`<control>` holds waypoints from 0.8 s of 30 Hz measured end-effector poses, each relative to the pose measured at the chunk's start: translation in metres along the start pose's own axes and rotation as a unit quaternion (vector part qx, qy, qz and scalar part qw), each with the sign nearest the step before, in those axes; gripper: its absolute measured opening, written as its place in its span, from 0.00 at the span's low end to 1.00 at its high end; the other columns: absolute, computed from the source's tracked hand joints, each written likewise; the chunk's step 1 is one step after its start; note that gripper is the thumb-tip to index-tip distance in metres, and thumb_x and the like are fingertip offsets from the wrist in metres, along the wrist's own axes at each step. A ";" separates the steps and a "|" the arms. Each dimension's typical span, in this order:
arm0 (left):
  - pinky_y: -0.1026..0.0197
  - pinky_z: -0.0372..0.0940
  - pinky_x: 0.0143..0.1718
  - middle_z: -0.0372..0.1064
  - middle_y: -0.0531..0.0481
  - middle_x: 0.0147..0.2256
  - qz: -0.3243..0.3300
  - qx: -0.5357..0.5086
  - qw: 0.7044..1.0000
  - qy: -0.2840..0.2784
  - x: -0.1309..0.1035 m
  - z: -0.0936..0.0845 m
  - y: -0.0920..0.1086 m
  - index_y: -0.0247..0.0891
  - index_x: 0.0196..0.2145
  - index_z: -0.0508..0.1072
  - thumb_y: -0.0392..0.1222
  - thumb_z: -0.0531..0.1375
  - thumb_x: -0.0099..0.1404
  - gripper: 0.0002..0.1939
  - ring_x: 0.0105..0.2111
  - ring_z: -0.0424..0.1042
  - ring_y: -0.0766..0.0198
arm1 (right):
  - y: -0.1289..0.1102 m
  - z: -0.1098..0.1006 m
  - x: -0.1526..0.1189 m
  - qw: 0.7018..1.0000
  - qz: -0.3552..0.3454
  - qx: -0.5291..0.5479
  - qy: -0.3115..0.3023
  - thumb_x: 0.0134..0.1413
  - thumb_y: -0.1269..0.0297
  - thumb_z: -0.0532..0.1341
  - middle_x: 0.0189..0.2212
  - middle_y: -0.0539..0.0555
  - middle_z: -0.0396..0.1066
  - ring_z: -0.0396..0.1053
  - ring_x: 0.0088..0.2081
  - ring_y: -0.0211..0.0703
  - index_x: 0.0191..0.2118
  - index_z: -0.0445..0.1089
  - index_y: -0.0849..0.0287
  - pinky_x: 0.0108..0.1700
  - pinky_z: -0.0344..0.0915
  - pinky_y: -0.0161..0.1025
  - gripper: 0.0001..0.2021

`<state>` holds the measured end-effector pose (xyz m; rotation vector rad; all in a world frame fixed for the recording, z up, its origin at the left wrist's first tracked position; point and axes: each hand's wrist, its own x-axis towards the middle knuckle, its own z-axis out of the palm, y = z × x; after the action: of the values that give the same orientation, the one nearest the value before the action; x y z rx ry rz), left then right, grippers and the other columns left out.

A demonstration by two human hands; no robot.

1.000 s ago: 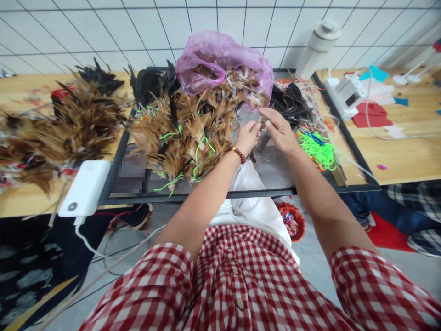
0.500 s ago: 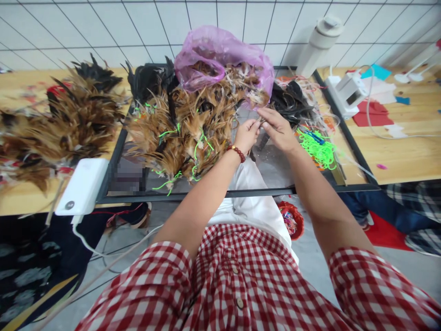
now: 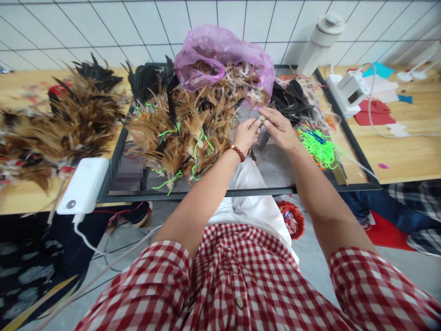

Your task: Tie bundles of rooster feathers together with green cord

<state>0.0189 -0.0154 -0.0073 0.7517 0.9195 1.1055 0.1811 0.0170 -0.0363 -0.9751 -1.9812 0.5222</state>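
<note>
Feathers: a small pinch of feathers (image 3: 261,119) sits between my two hands, just in front of the pink bag (image 3: 220,55), above the glass tray (image 3: 275,170).
Left hand (image 3: 245,133): fingers curled, tips closed on the near end of the pinch; a bead bracelet (image 3: 237,152) rings the wrist.
Right hand (image 3: 280,128): thumb and forefinger pressed together on the same pinch, from the bag's right side. The two hands touch at the fingertips.
Bag: open-mouthed, holding loose brown and pale feathers; I judge this the unsorted stock, and it looks far from used up.
Tied bundles (image 3: 182,133): a heap of brown tufts bound with green cord, left of the bag and touching it; I count these as done work.
Far heap (image 3: 58,119): more brown and black tufts on the wooden table, well left of the bag; whether they are tied I cannot tell.
Green cord (image 3: 317,149): a loose tangle right of the bag, near my right wrist; none of it is on the pinch yet, as far as I can see.
Black feathers (image 3: 292,103): just right of the bag, loose.
Progress: many bundles finished, one being gathered, its binding not yet done, plenty of stock left.
Other items: power bank (image 3: 84,184) well left of the bag; white bottle (image 3: 320,41) to the bag's right.
</note>
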 end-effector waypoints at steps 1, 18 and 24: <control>0.73 0.43 0.19 0.55 0.61 0.20 0.001 -0.001 1.000 0.003 0.000 0.000 0.000 0.35 0.27 0.64 0.36 0.59 0.73 0.15 0.16 0.49 0.80 | 0.001 0.000 0.000 1.000 0.008 0.015 0.011 0.60 0.32 0.58 0.63 0.54 0.71 0.67 0.65 0.54 0.63 0.73 0.43 0.69 0.60 0.58 0.33; 0.74 0.45 0.19 0.57 0.60 0.19 -0.006 0.000 0.999 -0.050 -0.004 0.003 -0.003 0.34 0.27 0.68 0.38 0.62 0.71 0.14 0.16 0.51 0.80 | -0.025 0.006 0.001 0.919 0.205 0.333 0.054 0.34 0.42 0.79 0.42 0.53 0.81 0.76 0.40 0.43 0.38 0.82 0.53 0.42 0.76 0.41 0.26; 0.73 0.53 0.21 0.65 0.57 0.22 -0.038 -0.012 0.996 -0.083 -0.005 0.003 0.000 0.34 0.31 0.71 0.41 0.63 0.71 0.11 0.17 0.59 0.78 | -0.025 0.003 0.003 0.915 0.204 0.339 0.080 0.32 0.40 0.78 0.43 0.53 0.79 0.73 0.36 0.40 0.26 0.77 0.56 0.34 0.72 0.37 0.24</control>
<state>0.0211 -0.0205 -0.0045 0.7710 0.7870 0.9707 0.1664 0.0043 -0.0193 -0.9298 -1.2848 1.2218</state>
